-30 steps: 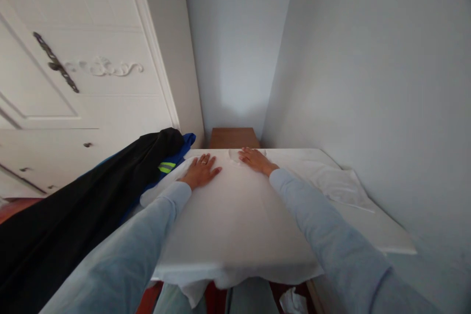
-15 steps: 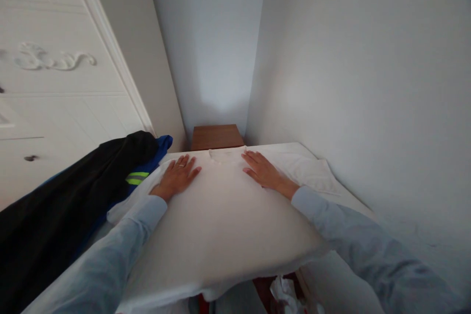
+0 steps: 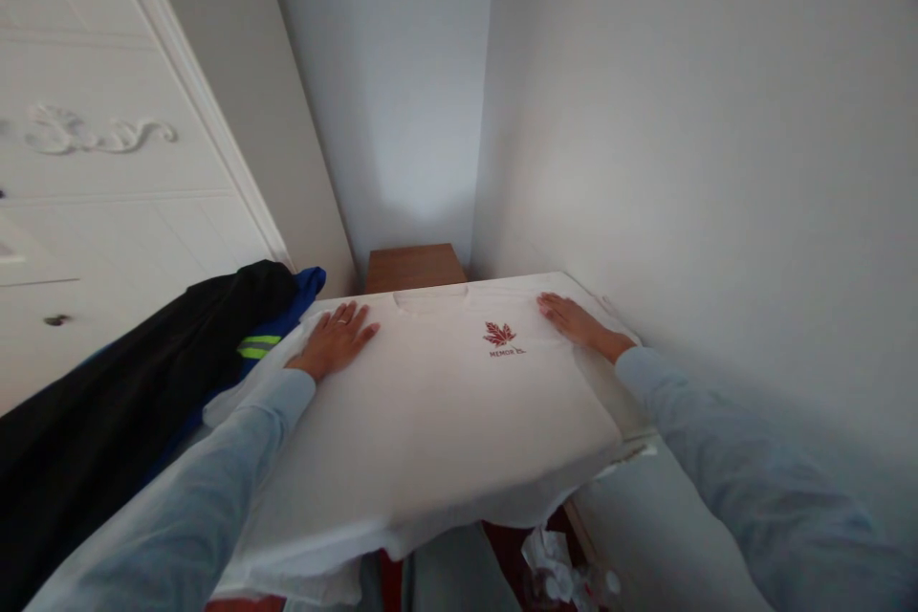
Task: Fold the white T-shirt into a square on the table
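A white T-shirt (image 3: 430, 411) lies spread flat over a white-covered surface, collar at the far end. A small red maple-leaf print (image 3: 500, 335) with lettering under it shows on its chest. My left hand (image 3: 334, 340) rests flat on the shirt's left shoulder, fingers spread, a ring on one finger. My right hand (image 3: 579, 323) lies flat on the right shoulder near the wall, fingers stretched out. Both forearms are in light blue sleeves.
A black garment (image 3: 129, 382) with a blue piece and a neon-yellow stripe (image 3: 254, 346) lies along the left. A white wardrobe (image 3: 86, 172) stands at left, a brown wooden cabinet (image 3: 414, 266) beyond the far end, a white wall at right. Crumpled white paper (image 3: 552, 564) lies on the floor below.
My right hand has slid outward to the right across the shirt, uncovering the red leaf print. My left hand has stayed on the left shoulder. The view has shifted slightly right.
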The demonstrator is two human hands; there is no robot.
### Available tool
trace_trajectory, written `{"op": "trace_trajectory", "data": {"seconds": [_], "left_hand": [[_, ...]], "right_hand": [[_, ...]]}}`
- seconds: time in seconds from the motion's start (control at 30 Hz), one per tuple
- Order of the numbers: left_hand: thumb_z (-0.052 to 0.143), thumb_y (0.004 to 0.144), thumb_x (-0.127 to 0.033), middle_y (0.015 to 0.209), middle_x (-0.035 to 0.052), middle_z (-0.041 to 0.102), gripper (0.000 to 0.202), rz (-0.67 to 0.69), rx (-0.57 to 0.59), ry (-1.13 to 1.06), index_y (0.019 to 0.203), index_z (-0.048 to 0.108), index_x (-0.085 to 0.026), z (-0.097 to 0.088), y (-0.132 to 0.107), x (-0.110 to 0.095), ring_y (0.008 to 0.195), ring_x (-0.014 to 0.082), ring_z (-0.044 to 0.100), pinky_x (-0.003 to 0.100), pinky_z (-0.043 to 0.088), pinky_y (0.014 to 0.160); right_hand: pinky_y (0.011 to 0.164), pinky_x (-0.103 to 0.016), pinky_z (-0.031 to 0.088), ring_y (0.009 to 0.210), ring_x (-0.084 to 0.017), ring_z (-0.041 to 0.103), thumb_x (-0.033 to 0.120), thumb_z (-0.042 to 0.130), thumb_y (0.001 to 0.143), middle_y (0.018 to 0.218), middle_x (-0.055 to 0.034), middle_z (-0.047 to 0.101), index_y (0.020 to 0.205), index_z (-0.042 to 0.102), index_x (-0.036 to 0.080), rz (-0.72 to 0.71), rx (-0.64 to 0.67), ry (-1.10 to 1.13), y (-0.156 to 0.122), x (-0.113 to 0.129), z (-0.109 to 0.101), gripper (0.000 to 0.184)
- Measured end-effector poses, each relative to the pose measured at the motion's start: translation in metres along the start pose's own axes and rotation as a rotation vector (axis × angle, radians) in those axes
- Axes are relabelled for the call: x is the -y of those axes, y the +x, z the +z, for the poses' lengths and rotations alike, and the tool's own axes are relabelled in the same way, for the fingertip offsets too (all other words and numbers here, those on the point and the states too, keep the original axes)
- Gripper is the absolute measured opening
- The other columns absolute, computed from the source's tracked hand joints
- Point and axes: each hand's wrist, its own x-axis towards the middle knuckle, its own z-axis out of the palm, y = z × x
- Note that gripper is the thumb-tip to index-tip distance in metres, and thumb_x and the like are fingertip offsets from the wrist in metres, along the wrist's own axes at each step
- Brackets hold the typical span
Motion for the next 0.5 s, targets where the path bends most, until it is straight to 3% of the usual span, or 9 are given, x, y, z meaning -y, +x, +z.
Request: {"op": "trace_trajectory", "data": {"seconds": [0.17, 0.33, 0.43, 0.5], "left_hand": [[0.023, 0.102, -0.05, 0.167, 0.0155, 0.025, 0.066, 0.005, -0.003, 0.007, 0.159, 0.029, -0.016, 0.003, 0.002, 0.003, 0.156, 0.0289, 0.02, 0.053, 0.021, 0.125], [0.025, 0.102, -0.049, 0.164, 0.0189, 0.031, 0.065, 0.016, -0.054, -0.001, 0.156, 0.034, -0.015, 0.003, 0.0, 0.002, 0.154, 0.0308, 0.026, 0.055, 0.025, 0.123], [0.028, 0.103, -0.045, 0.159, 0.0206, 0.039, 0.06, 0.033, -0.111, -0.011, 0.15, 0.042, -0.012, -0.001, -0.006, -0.003, 0.151, 0.0315, 0.033, 0.054, 0.029, 0.121], [0.028, 0.103, -0.041, 0.157, 0.0205, 0.043, 0.057, 0.045, -0.151, -0.012, 0.145, 0.049, -0.01, -0.005, -0.011, -0.008, 0.149, 0.0287, 0.036, 0.047, 0.031, 0.122]], "right_hand": [[0.123, -0.05, 0.03, 0.149, -0.027, 0.037, 0.054, 0.025, 0.102, 0.158, -0.011, 0.044, 0.148, 0.053, 0.021, -0.042, -0.015, -0.008, 0.008, -0.011, -0.003, 0.063], [0.121, -0.053, 0.032, 0.148, -0.03, 0.038, 0.052, 0.03, 0.101, 0.157, -0.0149, 0.044, 0.148, 0.052, 0.017, -0.05, -0.012, -0.011, 0.009, -0.006, -0.002, 0.063], [0.12, -0.055, 0.033, 0.147, -0.033, 0.039, 0.053, 0.034, 0.101, 0.156, -0.0177, 0.044, 0.15, 0.049, 0.014, -0.092, -0.018, -0.01, 0.008, 0.014, -0.001, 0.065], [0.12, -0.056, 0.033, 0.147, -0.034, 0.038, 0.054, 0.035, 0.101, 0.157, -0.0177, 0.042, 0.151, 0.048, 0.013, -0.16, -0.024, -0.005, 0.008, 0.042, 0.001, 0.066]]}}
